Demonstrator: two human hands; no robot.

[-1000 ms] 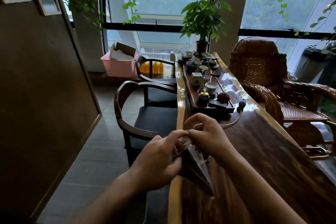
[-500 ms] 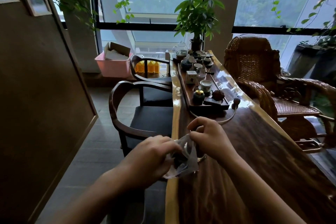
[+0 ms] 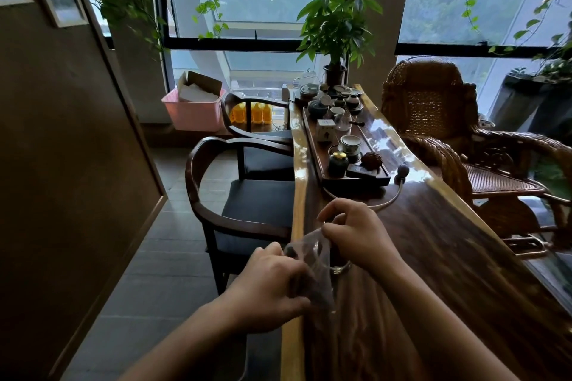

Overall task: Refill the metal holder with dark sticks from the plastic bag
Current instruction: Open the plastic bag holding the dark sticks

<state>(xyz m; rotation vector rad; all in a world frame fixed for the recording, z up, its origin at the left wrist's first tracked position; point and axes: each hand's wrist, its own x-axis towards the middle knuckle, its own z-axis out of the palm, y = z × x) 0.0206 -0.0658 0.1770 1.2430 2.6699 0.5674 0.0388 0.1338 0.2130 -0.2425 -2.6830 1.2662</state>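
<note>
Left hand (image 3: pixel 269 284) grips lower part of plastic bag (image 3: pixel 305 249); right hand (image 3: pixel 356 233) pinches its top edge. Wooden table (image 3: pixel 448 272): I see both hands over near left edge. Metal holder (image 3: pixel 342 269): only shiny rim shows, under right hand, just beside bag. Dark sticks (image 3: pixel 312 288) inside bag, blurred. My read: bag being opened, no sticks transferred, whole refill left.

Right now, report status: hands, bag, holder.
Left hand grips plastic bag; right hand pinches its top edge. Dark sticks inside bag. Metal holder mostly hidden behind bag and right hand, only rim showing.
</note>
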